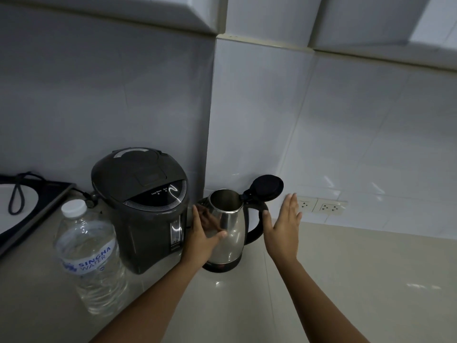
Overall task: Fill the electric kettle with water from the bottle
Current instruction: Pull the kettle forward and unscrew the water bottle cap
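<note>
A steel electric kettle (232, 233) with a black handle stands on its black base in the counter corner, its black lid (267, 188) flipped up and open. My left hand (201, 240) rests against the kettle's left side, thumb across the steel body. My right hand (283, 231) hovers flat and open just right of the handle, not touching it. A clear water bottle (90, 258) with a white cap, cap on, stands upright at the left front of the counter, apart from both hands.
A dark grey electric water dispenser pot (141, 206) stands between bottle and kettle, close to both. A stove top (27, 206) with a coiled black cord lies at far left. Wall sockets (321, 206) sit low on the tiled wall behind the kettle. The beige counter (346, 280) extends right.
</note>
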Demonstrator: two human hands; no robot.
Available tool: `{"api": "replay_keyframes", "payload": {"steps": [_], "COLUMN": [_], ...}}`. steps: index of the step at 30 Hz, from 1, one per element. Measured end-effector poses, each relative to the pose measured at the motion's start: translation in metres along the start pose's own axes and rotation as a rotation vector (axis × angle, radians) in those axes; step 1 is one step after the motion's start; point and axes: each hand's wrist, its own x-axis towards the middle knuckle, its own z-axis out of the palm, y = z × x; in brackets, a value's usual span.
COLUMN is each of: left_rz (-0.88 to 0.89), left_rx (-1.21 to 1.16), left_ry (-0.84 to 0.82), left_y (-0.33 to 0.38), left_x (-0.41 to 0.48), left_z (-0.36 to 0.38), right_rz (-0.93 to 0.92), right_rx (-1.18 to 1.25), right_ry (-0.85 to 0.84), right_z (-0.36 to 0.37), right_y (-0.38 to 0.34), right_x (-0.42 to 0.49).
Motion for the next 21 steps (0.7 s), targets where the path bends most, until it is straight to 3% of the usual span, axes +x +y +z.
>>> {"api": "replay_keyframes", "payload": {"steps": [7,12,21], "left_rz": [-0.031,-0.055,0.068], "left_rx": [-0.019,-0.072,-0.103], "left_ry": [-0.058,-0.113,-0.064], "left_y": [-0.001,-0.006,0.003], "left_x": [0.007,0.013,0.010], "left_z": [-0.006,-0.008,-0.009], "right_rz": [0.113,0.084,0.088], "right_rx": [0.098,0.283,0.293], "right_ry": [-0.368,-0.349,-0.278], "right_z": [0.016,0.021,0.004], "right_y": [0.012,0.009,-0.004], "right_x": [0.012,0.007,-0.004]}}
